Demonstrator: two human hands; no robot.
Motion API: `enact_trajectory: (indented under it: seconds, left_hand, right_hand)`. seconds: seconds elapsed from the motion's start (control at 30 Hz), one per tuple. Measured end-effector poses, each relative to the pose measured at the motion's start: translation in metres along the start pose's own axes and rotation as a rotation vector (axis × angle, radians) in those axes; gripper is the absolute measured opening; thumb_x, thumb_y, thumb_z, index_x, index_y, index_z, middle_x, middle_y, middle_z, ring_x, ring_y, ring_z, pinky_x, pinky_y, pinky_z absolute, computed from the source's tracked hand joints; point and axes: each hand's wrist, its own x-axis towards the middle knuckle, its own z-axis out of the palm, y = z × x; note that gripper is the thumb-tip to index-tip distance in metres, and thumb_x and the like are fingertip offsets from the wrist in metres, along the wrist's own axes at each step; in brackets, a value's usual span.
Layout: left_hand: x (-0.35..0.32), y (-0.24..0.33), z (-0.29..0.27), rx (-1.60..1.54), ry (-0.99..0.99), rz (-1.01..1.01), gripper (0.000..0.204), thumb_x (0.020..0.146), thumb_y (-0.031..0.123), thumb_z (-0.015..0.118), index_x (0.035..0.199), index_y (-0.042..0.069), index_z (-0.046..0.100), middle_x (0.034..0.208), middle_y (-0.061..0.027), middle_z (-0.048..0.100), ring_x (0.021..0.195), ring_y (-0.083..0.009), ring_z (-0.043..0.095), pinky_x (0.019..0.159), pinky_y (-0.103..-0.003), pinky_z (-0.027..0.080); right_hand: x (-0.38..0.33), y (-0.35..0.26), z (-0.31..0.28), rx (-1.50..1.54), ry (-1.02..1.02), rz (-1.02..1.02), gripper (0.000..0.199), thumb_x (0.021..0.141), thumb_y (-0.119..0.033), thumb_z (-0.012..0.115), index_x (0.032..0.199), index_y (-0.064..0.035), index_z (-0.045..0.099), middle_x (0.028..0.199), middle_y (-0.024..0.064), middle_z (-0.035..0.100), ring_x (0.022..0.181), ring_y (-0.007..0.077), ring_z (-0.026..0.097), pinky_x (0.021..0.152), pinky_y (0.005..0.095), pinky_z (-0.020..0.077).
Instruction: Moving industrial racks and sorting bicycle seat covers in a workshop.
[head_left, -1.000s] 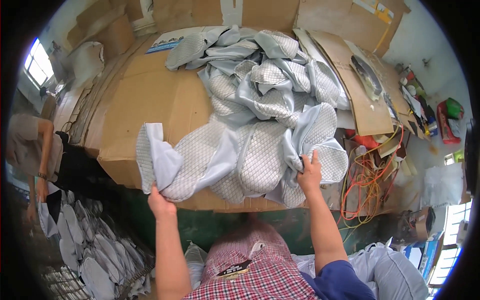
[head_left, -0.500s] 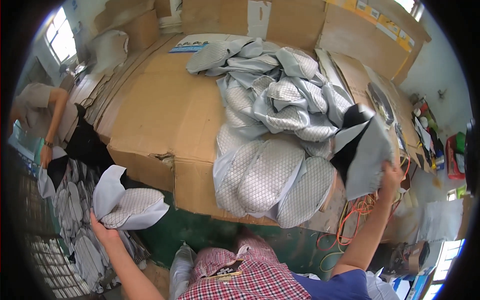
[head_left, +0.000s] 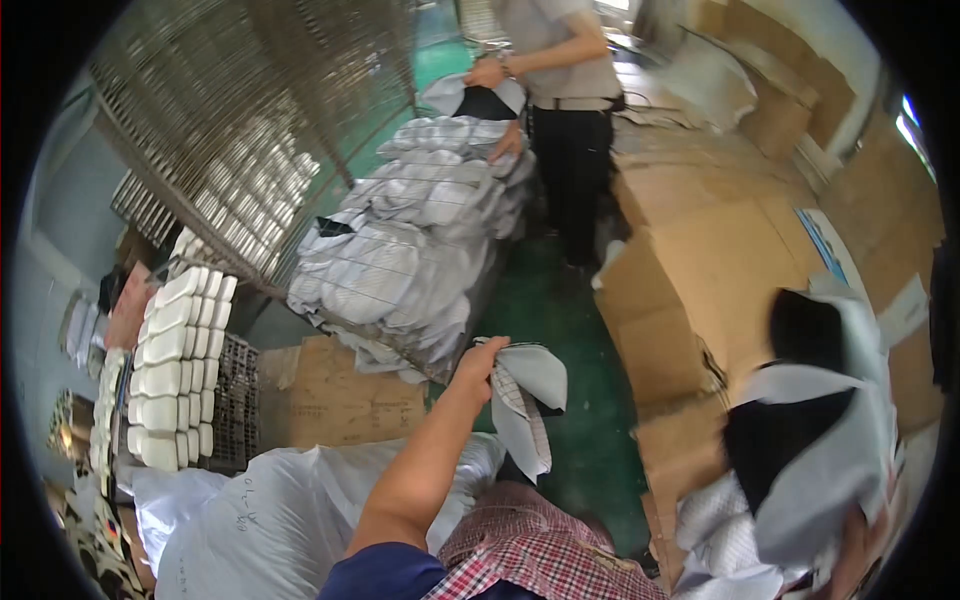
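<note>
My left hand (head_left: 481,366) is stretched out ahead of me, closed on a folded grey fabric piece (head_left: 530,385) with a quilted face and a black inside. It hangs above the green floor. At the lower right my right hand (head_left: 858,548) grips a larger grey and black fabric piece (head_left: 822,470); motion smears it, and its fingers are partly hidden. Beneath that piece lie quilted grey pieces (head_left: 722,530) on the cardboard-covered table (head_left: 730,250).
A wire cage cart (head_left: 335,325) full of similar grey pieces (head_left: 385,265) stands ahead. Beside it a co-worker (head_left: 560,60) handles another piece (head_left: 475,98). White bulging sacks (head_left: 290,500) and stacked white moulded blocks (head_left: 180,370) are at the left.
My view has swung left, bringing the cart and co-worker nearer the middle and the table to the right. Both hands still hold their pieces; the left one now hangs more folded.
</note>
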Motion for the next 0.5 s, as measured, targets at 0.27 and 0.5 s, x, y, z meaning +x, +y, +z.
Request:
enact_trajectory:
  seconds: [0.27,0.5]
  left_hand:
    - [0.011,0.276,-0.121,0.081,-0.164,0.261,0.028,0.078,0.024,0.06,0.096,0.003,0.056,0.097,-0.011,0.059,0.089,-0.0231,0.057,0.081,-0.037,0.047]
    - [-0.068,0.427,-0.235,0.065,0.515,0.822,0.078,0.075,0.045,0.058,0.135,0.011,0.022,0.137,-0.0145,0.022,0.117,-0.0342,0.036,0.096,-0.046,0.028]
  right_hand:
    - [0.1,-0.163,0.348,0.3,-0.406,-0.247,0.026,0.067,0.001,0.05,0.091,0.0048,0.059,0.111,0.0152,0.054,0.1,0.0242,0.052,0.083,0.0289,0.0394]
    - [0.069,-0.336,0.546,0.284,-0.566,-0.682,0.059,0.073,-0.036,0.065,0.117,-0.0008,0.048,0.121,0.029,0.042,0.119,0.0368,0.036,0.099,0.041,0.0297]
